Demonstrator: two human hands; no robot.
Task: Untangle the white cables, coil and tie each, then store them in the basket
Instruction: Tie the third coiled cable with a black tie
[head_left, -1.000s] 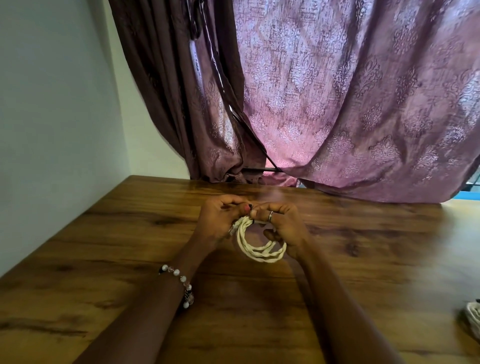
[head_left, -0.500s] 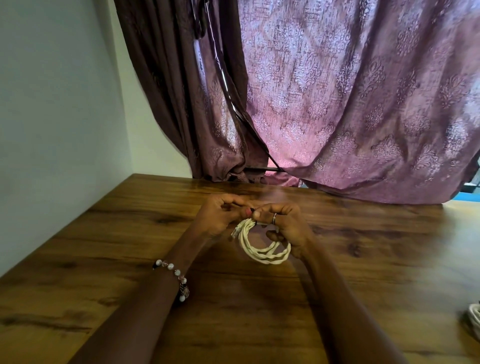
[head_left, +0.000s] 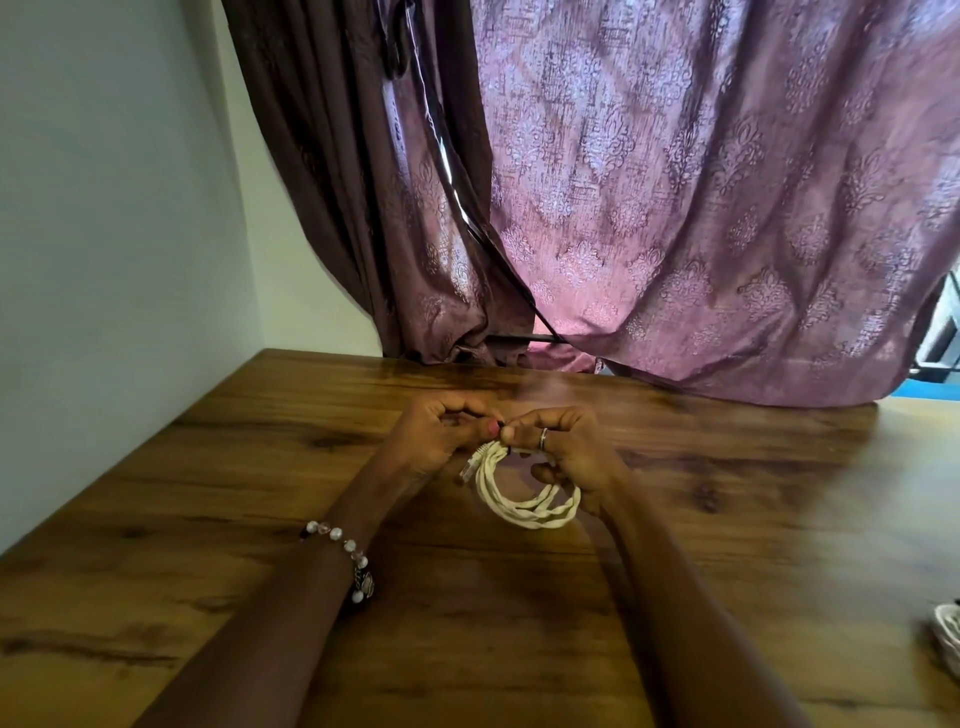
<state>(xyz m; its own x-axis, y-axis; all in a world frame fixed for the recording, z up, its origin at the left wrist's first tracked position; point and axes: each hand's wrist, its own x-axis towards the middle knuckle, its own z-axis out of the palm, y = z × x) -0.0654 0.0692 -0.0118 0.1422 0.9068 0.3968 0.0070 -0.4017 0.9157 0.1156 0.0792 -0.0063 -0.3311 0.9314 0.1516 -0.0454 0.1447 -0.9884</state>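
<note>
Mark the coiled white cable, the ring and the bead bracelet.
coiled white cable (head_left: 524, 512): head view, lower loop strands.
ring (head_left: 543, 439): head view, band on a right-hand finger.
bead bracelet (head_left: 336, 533): head view, bead at the left wrist.

The counter (head_left: 260, 519) was glossy, dark-grained wood. The coiled white cable (head_left: 524, 506) looked smooth and matt, its plug (head_left: 470, 467) clear plastic. The curtain (head_left: 701, 208) was patterned cloth with a sheen. The ring (head_left: 543, 438) was shiny metal.
</note>
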